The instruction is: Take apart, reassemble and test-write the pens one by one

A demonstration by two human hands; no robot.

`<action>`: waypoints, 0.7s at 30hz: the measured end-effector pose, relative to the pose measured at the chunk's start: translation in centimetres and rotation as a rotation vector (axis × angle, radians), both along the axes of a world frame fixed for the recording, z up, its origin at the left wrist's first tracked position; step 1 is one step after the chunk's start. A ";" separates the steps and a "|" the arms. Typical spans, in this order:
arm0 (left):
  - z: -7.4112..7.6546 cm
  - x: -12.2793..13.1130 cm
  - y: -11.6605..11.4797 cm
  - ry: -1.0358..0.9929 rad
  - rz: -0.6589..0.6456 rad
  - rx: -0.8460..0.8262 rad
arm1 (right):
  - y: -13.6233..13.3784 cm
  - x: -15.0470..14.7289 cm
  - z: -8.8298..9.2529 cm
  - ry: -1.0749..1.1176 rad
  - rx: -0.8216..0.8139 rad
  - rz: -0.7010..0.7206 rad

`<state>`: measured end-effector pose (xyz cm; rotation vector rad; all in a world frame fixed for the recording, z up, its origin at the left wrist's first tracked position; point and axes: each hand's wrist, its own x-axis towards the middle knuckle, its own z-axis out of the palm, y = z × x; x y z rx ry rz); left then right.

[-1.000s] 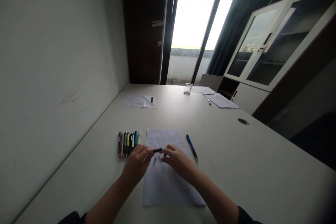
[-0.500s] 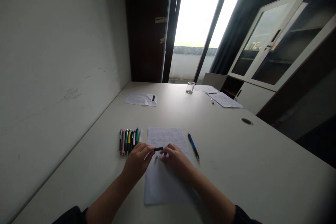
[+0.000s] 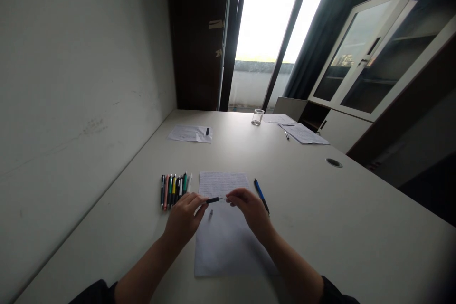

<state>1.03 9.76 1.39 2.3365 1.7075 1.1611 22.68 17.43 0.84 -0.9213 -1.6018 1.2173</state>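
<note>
My left hand point(image 3: 185, 213) pinches a black pen barrel point(image 3: 213, 200) that points right, a thin tip sticking out of its open end. Just beyond that tip, my right hand point(image 3: 251, 206) has thumb and fingers pressed together. Something thin and pale may be between them, too small to name. Below the barrel, a small pen tip cone point(image 3: 211, 212) rests on a sheet of paper point(image 3: 228, 256) with handwritten lines across its upper part. A blue pen point(image 3: 261, 195) lies to the sheet's right, partly behind my right hand.
Several pens point(image 3: 173, 190) lie side by side left of the sheet. Farther back are a crumpled paper point(image 3: 190, 134), a glass jar point(image 3: 257, 117) and a stack of papers point(image 3: 306, 134) with a pen on it. A round cable hole point(image 3: 334, 163) is at the right. A wall point(image 3: 89, 104) borders the left.
My right hand has moved right and slightly up, away from the barrel's end, where the thin tip now shows clearly. The left hand keeps its hold on the barrel.
</note>
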 end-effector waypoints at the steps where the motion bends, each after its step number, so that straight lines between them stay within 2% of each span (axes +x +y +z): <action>1: 0.0 0.0 0.0 0.001 0.001 -0.004 | 0.0 0.0 0.1 0.039 -0.018 -0.010; 14: -0.1 -0.1 0.0 0.008 -0.006 -0.024 | -0.3 -0.2 0.1 0.059 -0.014 -0.004; 21: -0.1 0.0 -0.1 0.024 -0.015 -0.023 | -0.8 -0.2 0.4 -0.008 0.028 0.014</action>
